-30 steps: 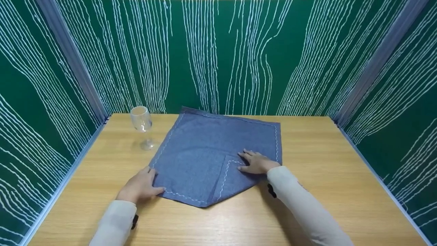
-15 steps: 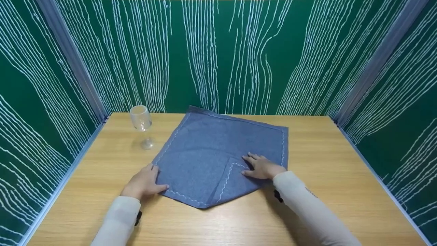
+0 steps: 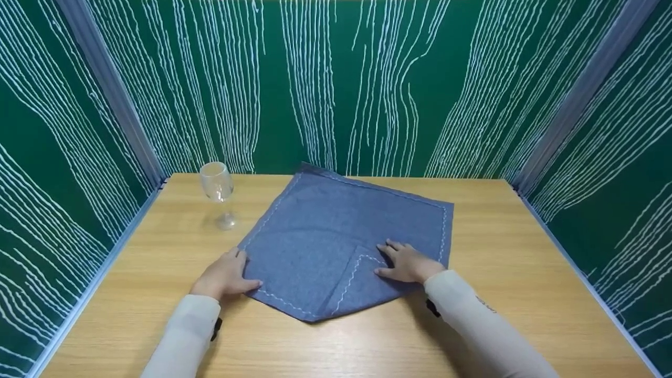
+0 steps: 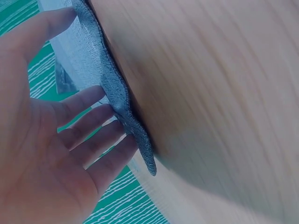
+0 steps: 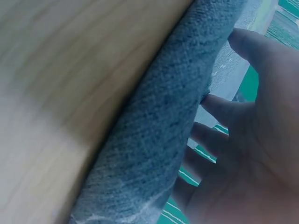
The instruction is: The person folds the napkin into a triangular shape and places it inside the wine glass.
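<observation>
A blue-grey cloth [image 3: 315, 210] with pale wavy stitching along its borders lies on the table, its near right corner folded over as a flap [image 3: 362, 289]. My left hand [image 3: 223, 275] touches the cloth's left corner with extended fingers, the thumb on top near the front edge. In the left wrist view the fingertips [image 4: 97, 92] meet the cloth's edge [image 4: 114, 86], spread apart. On the flap's right side rests my right hand [image 3: 407, 262], its fingers spread and nearly straight. The right wrist view shows a rounded fold of cloth [image 5: 145, 121] beside that hand.
A clear stemmed glass [image 3: 217, 184] stands upright on the wooden table [image 3: 504, 236], left of the cloth's far part. Green panels [image 3: 362, 79] with white wavy lines enclose the back and sides. The cloth's far left corner reaches the table's back edge.
The cloth has turned clockwise, its far edge sliding right. My right hand has moved right and a little nearer with it; my left hand has shifted slightly right. The glass has stayed put.
</observation>
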Tool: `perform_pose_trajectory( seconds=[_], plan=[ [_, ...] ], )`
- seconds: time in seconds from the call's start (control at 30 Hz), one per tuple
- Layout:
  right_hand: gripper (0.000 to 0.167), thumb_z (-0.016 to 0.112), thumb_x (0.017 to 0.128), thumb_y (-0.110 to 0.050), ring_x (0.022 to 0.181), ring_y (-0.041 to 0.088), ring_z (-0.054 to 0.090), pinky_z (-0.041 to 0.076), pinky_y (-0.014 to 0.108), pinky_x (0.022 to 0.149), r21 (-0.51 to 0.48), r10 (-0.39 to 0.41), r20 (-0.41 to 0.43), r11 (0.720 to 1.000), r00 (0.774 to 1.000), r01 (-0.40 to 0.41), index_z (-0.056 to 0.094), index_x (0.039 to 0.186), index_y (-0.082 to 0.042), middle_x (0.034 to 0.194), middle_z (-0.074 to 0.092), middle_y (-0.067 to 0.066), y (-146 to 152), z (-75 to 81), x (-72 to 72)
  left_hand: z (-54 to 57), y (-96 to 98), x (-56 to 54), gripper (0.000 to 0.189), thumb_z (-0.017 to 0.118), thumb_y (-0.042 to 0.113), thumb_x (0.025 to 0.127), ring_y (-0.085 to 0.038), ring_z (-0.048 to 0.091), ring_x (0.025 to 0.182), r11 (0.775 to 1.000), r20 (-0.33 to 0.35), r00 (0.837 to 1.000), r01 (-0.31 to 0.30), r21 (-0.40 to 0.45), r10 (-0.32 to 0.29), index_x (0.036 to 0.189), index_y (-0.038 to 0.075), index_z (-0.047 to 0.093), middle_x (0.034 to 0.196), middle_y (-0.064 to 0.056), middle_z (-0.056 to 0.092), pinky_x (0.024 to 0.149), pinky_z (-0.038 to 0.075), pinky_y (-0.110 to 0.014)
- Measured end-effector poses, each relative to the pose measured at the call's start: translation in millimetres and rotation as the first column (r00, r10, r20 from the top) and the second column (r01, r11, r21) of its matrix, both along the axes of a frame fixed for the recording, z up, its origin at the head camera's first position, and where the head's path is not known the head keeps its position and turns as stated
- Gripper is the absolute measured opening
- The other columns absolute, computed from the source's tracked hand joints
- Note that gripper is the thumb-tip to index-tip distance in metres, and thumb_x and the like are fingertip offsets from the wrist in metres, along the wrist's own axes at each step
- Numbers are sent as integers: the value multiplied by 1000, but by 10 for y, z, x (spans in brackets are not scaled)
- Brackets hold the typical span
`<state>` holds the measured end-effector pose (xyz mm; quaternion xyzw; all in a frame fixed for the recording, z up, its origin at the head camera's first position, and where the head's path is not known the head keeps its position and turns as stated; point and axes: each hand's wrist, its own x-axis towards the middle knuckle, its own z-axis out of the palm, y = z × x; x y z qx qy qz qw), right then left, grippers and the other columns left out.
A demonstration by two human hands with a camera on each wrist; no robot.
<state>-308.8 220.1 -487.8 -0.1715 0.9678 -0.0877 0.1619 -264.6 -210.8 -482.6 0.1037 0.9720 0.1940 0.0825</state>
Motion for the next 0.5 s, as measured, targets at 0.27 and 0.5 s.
perform_pose_trajectory(
  seconds=[0.27,0.5],
  plan=[
    [69,68,92,-51,129,43,45,39,58,105,-49,54,-133,997,990,-61,53,143,-7,140,48,22,5,-38,-38,-25,4,-12,89,78,41,85,-48,40,135,1000,-4,1000,3,3,-3,142,-15,40,146,-33,40,111,34,-55],
    [57,79,86,-41,109,27,56,47,49,96,-184,-1,-49,983,999,-8,60,128,-8,114,57,8,-11,-28,-116,-29,-3,-18,88,77,42,86,-48,38,136,1000,-2,1000,0,-5,0,143,-14,40,147,-33,38,111,32,-56]
  ],
)
